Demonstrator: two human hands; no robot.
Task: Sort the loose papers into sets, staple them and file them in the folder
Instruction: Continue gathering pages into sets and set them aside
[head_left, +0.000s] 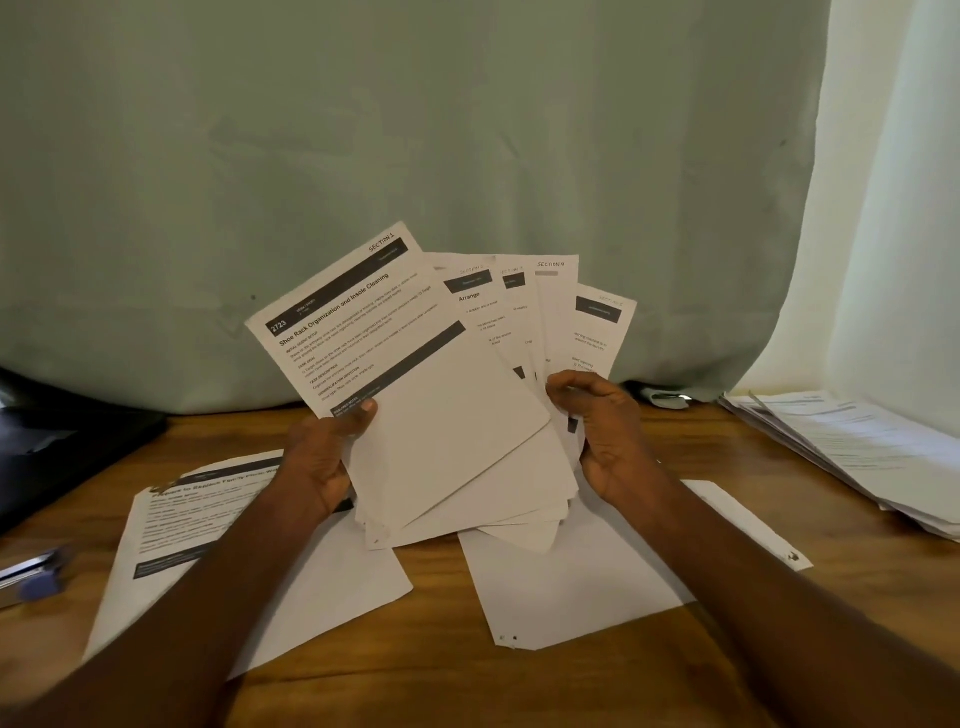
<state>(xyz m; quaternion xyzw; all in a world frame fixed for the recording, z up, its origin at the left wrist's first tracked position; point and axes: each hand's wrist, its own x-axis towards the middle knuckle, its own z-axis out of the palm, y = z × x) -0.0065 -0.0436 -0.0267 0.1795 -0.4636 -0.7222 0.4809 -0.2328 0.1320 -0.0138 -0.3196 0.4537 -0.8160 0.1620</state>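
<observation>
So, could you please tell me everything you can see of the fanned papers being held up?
The fanned papers are white printed sheets with dark header bands, spread like a hand of cards above the wooden table. The front sheet reads "Shoe Rack Organization and Insole Cleaning", hand-marked "SECTION 1"; one behind it shows "SECTION 4". The left hand pinches the front sheet, thumb on top; the right hand grips the fan's right side.

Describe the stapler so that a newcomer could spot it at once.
Start at the wooden table and go to its left edge. The stapler lies there, left of the printed sheet under the left forearm. It alone is shiny metal with a blue end; everything nearby is paper.
</observation>
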